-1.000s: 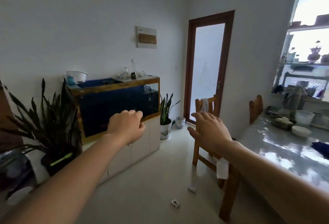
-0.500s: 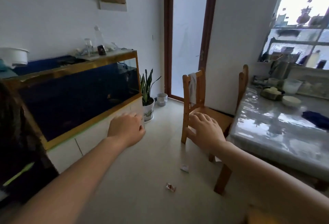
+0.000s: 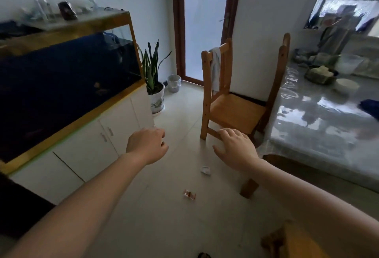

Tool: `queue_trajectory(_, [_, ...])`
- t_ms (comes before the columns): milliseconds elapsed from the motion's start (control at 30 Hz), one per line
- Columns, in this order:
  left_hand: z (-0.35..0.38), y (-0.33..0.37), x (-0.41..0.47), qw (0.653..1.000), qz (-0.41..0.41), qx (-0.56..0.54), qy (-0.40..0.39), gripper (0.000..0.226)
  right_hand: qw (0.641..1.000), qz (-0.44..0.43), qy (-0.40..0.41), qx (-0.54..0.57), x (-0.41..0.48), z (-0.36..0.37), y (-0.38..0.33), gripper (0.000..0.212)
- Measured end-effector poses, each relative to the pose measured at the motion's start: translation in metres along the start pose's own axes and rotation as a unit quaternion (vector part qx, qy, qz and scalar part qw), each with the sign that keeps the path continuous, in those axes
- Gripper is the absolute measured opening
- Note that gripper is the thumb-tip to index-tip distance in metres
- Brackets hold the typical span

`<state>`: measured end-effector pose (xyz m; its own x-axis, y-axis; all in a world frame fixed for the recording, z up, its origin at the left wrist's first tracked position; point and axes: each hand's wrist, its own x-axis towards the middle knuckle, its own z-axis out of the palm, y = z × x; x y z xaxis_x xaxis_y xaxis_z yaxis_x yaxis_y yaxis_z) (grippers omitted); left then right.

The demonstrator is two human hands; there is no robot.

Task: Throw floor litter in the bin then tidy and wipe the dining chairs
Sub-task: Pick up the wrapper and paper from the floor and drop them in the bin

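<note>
We've got both arms out mid-frame, left hand [image 3: 147, 145] loosely curled, right hand [image 3: 235, 148] spread, neither holding anything. Nearest, a crumpled reddish wrapper [image 3: 189, 194] and a white paper scrap [image 3: 205, 170] lie below them: crouch, pinch each up. Further up, the small translucent lined bin [image 3: 174, 83] waits by the door, contents unclear.

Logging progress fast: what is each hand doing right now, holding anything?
Left hand: loosely curled, holding nothing visible.
Right hand: open, fingers spread, empty; the litter lies on the floor.
</note>
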<state>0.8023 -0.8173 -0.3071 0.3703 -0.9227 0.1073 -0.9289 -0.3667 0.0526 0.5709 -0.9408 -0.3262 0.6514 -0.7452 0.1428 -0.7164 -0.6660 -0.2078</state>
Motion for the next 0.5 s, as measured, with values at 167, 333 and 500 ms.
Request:
queue_trajectory(167, [0.04, 0.001, 0.053, 0.997, -0.025, -0.026, -0.066, 0.038, 0.998, 0.012, -0.051, -0.025, 0.049, 0.042, 0.037, 0.058])
queue_trajectory(333, [0.07, 0.001, 0.094, 0.994, -0.002, -0.021, -0.111, 0.038, 0.993, 0.029, -0.103, -0.049, 0.079, 0.077, 0.064, 0.057])
queue_trajectory(500, [0.101, -0.006, 0.131, 0.991, 0.009, -0.015, -0.134, 0.037, 0.986, 0.047, -0.147, -0.057, 0.107, 0.109, 0.078, 0.058])
